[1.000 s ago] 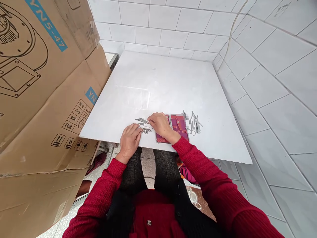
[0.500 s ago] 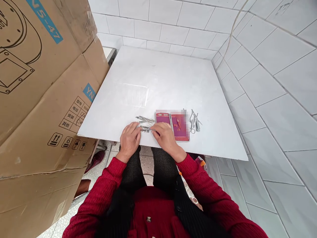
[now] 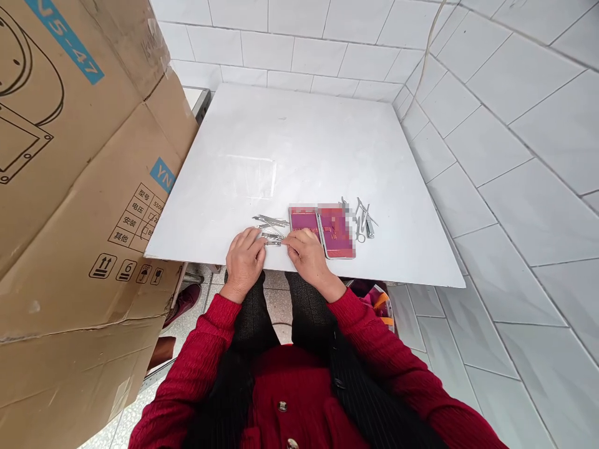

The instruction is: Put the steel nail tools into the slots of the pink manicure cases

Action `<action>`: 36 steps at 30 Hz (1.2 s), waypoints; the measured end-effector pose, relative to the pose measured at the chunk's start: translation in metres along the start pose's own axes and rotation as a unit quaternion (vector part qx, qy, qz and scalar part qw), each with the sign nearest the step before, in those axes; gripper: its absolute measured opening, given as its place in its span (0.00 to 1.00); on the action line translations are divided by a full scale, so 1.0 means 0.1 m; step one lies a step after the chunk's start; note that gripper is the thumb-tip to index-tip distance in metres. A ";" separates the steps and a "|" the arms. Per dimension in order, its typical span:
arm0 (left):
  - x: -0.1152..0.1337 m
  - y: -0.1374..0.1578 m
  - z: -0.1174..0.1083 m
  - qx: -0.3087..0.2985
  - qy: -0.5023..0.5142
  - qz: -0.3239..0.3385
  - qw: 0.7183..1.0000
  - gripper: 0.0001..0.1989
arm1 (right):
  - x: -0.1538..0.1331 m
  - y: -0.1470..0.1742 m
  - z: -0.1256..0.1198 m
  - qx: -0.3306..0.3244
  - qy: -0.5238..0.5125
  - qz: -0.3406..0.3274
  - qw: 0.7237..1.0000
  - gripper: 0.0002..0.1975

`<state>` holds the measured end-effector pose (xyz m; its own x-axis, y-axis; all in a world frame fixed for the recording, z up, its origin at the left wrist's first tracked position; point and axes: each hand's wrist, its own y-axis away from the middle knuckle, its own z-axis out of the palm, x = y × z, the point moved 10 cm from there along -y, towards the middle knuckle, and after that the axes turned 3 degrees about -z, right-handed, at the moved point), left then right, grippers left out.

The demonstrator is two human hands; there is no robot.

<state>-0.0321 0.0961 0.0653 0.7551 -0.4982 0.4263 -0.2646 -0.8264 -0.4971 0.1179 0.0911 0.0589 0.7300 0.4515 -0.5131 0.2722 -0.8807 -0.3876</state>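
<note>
At the table's near edge, my left hand [image 3: 246,257] has its fingers bent and pressed together at one end of a small silver nail clipper [image 3: 272,244]. My right hand [image 3: 307,254] pinches the clipper's other end, thumb against fingers. Just beyond them lie several thin metal manicure tools [image 3: 271,221], some crossing each other. An open red manicure case [image 3: 339,240] with a purple lining lies flat behind and beside my right hand, which covers its near left corner. Part of the case is pixelated. Right of it rest small scissors [image 3: 360,232] and other metal tools [image 3: 369,221].
The white table [image 3: 318,143] meets a tiled wall [image 3: 290,37] at the back. A large cardboard box [image 3: 93,206] stands close along its left side. Below the right edge, a bag with orange parts [image 3: 381,302] shows. A shoe [image 3: 187,299] is on the floor at left.
The camera view has shifted slightly. Both hands stay at the nail clipper, with the right fingers a little differently placed. Case and loose tools keep their places on the table.
</note>
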 end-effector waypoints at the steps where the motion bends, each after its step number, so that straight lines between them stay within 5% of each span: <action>1: 0.00 0.00 0.01 -0.005 0.000 0.001 1.000 0.13 | 0.00 0.00 0.01 -0.004 0.000 0.004 1.000 0.15; 20: -0.07 0.02 0.03 0.015 -0.002 -0.017 1.000 0.16 | 0.04 0.01 -0.01 0.010 -0.021 0.012 1.000 0.13; 28: -0.04 0.02 0.00 0.022 -0.010 0.007 1.000 0.16 | 0.32 0.10 -0.31 0.169 -0.160 0.100 0.967 0.11; 36: 0.02 -0.01 -0.03 0.027 -0.015 0.021 0.999 0.11 | 0.35 0.11 -0.33 0.189 -0.191 0.110 0.957 0.09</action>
<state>-0.0323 0.0946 0.0690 0.7619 -0.5232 0.3819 -0.2645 -0.7895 -0.5539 0.1672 0.0928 0.0624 0.4420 0.3442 -0.8284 -0.1603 -0.8783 -0.4505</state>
